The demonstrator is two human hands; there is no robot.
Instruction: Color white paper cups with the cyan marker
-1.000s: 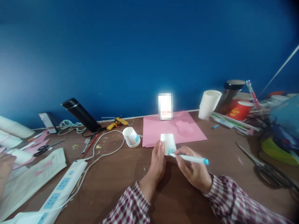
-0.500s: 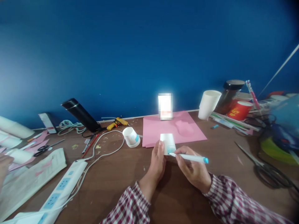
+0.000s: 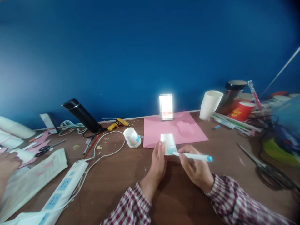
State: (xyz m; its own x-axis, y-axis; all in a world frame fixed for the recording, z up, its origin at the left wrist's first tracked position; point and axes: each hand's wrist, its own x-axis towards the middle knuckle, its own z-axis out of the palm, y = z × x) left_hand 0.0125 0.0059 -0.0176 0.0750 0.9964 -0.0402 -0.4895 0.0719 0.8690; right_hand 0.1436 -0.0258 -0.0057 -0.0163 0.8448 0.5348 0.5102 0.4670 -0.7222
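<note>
Clearly, I see L hand (image 3: 158, 161) w/ fingers closed on white piece (image 3: 167, 142); R hand (image 3: 198, 168) has fingers pinched round blue-ended pen (image 3: 195, 156), tip at blue patch (image 3: 171, 149).

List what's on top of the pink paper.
Pixelated white rectangle at back; pink shape, perhaps a cutout, at right. The held white piece hides a near part of the pink paper; can't tell what's there.

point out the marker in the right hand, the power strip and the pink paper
Marker (image 3: 195, 156), head view: middle of its white barrel.
Power strip (image 3: 58, 192), head view: middle of its upper face.
Pink paper (image 3: 157, 129), head view: bare patch on its left half.
</note>
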